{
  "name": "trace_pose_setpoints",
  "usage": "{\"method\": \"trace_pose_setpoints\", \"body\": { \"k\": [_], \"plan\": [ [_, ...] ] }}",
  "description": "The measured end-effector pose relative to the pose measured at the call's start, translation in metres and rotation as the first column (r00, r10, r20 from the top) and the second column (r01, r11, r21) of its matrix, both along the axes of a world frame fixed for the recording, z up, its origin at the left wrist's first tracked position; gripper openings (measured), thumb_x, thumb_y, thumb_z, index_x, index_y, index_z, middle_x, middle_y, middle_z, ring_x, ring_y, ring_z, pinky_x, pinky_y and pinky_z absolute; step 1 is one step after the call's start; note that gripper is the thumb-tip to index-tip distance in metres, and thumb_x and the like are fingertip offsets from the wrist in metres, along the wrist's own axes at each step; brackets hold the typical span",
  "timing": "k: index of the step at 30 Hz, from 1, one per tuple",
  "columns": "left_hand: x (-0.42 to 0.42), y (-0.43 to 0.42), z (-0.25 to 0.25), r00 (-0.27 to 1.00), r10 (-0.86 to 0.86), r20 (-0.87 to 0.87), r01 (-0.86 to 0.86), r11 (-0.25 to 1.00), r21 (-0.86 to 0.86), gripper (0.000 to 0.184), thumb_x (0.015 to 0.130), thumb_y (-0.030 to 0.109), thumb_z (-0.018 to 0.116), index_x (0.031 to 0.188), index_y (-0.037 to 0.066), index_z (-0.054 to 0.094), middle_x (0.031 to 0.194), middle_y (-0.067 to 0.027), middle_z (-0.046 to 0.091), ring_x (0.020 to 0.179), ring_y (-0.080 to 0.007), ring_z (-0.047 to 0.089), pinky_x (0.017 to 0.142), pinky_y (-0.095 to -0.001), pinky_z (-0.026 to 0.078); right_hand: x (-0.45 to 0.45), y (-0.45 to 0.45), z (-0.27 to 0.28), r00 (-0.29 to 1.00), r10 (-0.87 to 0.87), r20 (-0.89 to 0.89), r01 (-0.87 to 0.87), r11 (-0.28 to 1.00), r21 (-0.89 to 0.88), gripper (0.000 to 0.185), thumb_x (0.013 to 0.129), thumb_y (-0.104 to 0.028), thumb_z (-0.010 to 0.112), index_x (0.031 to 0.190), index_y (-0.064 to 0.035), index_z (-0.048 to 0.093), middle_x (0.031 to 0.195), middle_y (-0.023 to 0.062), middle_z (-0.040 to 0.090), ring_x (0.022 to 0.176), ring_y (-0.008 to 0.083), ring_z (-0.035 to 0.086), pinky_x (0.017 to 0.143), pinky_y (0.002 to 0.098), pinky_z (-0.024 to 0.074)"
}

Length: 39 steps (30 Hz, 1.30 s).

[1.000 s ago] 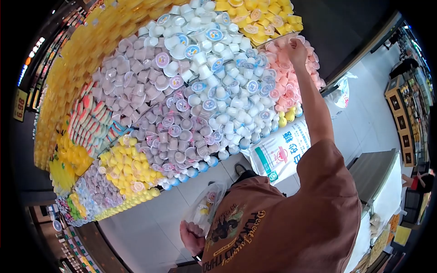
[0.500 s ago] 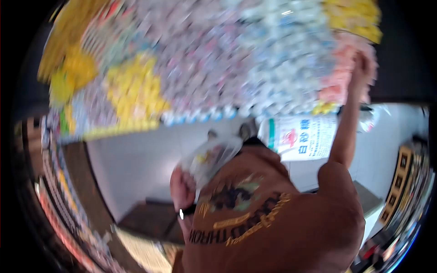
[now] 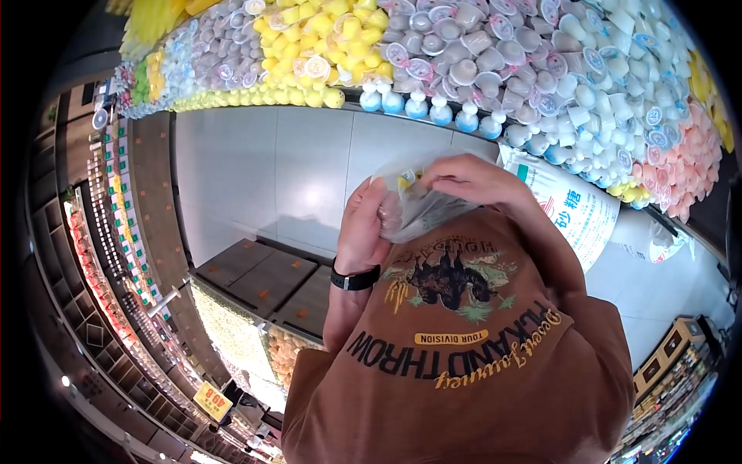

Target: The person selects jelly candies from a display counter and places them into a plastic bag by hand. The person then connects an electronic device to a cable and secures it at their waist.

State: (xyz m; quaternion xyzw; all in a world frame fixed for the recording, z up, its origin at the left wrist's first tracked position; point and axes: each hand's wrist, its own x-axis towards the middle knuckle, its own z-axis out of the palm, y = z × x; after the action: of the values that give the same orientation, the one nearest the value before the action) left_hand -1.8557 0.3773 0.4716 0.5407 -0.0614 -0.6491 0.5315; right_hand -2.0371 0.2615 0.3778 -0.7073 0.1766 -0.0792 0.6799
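My left hand (image 3: 362,224), with a black band on the wrist, is closed around the side of a clear plastic bag (image 3: 425,215) in front of my chest. Inside the bag I see something yellow and some pinkish pieces, blurred by the plastic. At the bag's mouth is my right hand (image 3: 478,179), its fingers bent together over the opening. What they hold, if anything, is hidden. Beyond both hands, a display is heaped with small jelly cups: yellow cups (image 3: 317,35), greyish-purple cups (image 3: 471,46), whitish-blue cups (image 3: 595,93) and pink cups (image 3: 684,158).
Round blue-and-white containers (image 3: 440,114) line the display's front edge. A white sack with printed characters (image 3: 576,220) stands below it at the right. Dark boxes (image 3: 251,271) sit on the left, with stocked shelves (image 3: 116,209) and a yellow price sign (image 3: 212,400) beyond.
My right hand has come back from the pink jelly cups to the bag's mouth. My left hand and the bag have risen in view, and the view has turned leftward.
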Motion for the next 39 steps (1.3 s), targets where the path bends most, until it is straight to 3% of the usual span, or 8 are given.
{"method": "trace_pose_setpoints", "body": {
  "k": [8,11,17,21,26,29,35,39],
  "plan": [
    [0.026,0.000,0.004,0.993,-0.090,-0.080,0.083,0.992,-0.090,0.020,0.098,0.027,0.053,0.097,0.007,0.056,0.065,0.0060,0.042,0.054,-0.0051,0.036,0.048,-0.0216,0.029,0.051,0.022,-0.036,0.897,-0.368,-0.244,0.319,0.923,-0.216,0.026,0.090,-0.019,0.059,0.112,-0.0051,0.062,0.110,0.0125,0.063,0.104,0.0254,0.058,0.092,0.0350,0.0441],
    [0.033,0.000,0.001,0.993,-0.064,-0.095,0.056,0.994,-0.093,0.021,0.098,0.027,0.053,0.097,0.006,0.056,0.066,0.0059,0.044,0.055,-0.0053,0.037,0.049,-0.0213,0.031,0.054,0.030,-0.049,0.915,-0.382,-0.128,0.400,0.902,0.165,0.028,0.091,-0.022,0.060,0.114,-0.0057,0.062,0.111,0.0110,0.063,0.105,0.0239,0.058,0.091,0.0348,0.0443],
    [0.053,0.006,0.008,0.997,0.001,-0.079,-0.009,0.994,-0.113,0.021,0.099,0.027,0.053,0.094,0.007,0.057,0.067,0.0050,0.048,0.058,-0.0052,0.042,0.052,-0.0209,0.034,0.062,0.033,-0.022,0.940,-0.279,-0.196,0.197,0.913,-0.356,0.039,0.087,-0.022,0.067,0.123,-0.0083,0.061,0.109,0.0046,0.063,0.101,0.0132,0.056,0.087,0.0285,0.0442],
    [0.060,0.012,0.000,0.991,-0.031,-0.130,0.011,0.989,-0.148,0.023,0.099,0.028,0.052,0.094,0.006,0.057,0.071,0.0043,0.051,0.060,-0.0055,0.045,0.055,-0.0219,0.038,0.053,0.028,0.025,0.972,-0.130,-0.193,0.178,0.950,0.255,0.054,0.080,-0.024,0.074,0.127,-0.0044,0.055,0.109,0.0049,0.059,0.102,0.0107,0.055,0.086,0.0267,0.0445],
    [0.060,0.014,-0.005,0.993,-0.032,-0.116,0.015,0.990,-0.142,0.024,0.099,0.027,0.051,0.097,0.004,0.056,0.074,0.0042,0.053,0.063,-0.0056,0.048,0.057,-0.0222,0.040,0.045,0.040,0.030,0.901,-0.403,0.162,0.201,0.718,0.667,0.057,0.081,-0.024,0.074,0.129,-0.0039,0.050,0.116,0.0066,0.059,0.105,0.0144,0.057,0.092,0.0290,0.0446],
    [0.070,0.020,-0.022,0.980,-0.103,-0.168,0.071,0.979,-0.189,0.028,0.100,0.026,0.049,0.112,0.001,0.057,0.101,-0.0041,0.063,0.088,-0.0112,0.060,0.077,-0.0275,0.050,0.040,0.039,0.037,0.891,-0.402,0.210,0.105,0.633,0.767,0.062,0.085,-0.031,0.072,0.134,-0.0033,0.045,0.120,0.0115,0.059,0.110,0.0183,0.058,0.092,0.0312,0.0475],
    [0.076,0.026,-0.045,0.975,-0.131,-0.178,0.091,0.972,-0.216,0.028,0.099,0.027,0.049,0.110,0.002,0.057,0.102,-0.0055,0.063,0.087,-0.0123,0.060,0.076,-0.0281,0.050,0.037,0.040,0.039,0.880,-0.456,0.131,0.179,0.575,0.798,0.052,0.093,-0.028,0.062,0.137,-0.0067,0.043,0.117,0.0097,0.058,0.084,0.0141,0.056,0.072,0.0253,0.0459],
    [0.062,0.013,-0.014,0.996,-0.062,-0.059,0.057,0.995,-0.086,0.027,0.098,0.029,0.051,0.076,0.014,0.045,0.061,0.0065,0.040,0.049,-0.0070,0.038,0.044,-0.0238,0.030,0.038,0.035,0.052,0.861,-0.445,0.245,0.075,0.589,0.805,0.043,0.097,-0.023,0.056,0.136,-0.0084,0.044,0.103,0.0031,0.055,0.083,0.0107,0.049,0.070,0.0226,0.0401]
  ]
}}
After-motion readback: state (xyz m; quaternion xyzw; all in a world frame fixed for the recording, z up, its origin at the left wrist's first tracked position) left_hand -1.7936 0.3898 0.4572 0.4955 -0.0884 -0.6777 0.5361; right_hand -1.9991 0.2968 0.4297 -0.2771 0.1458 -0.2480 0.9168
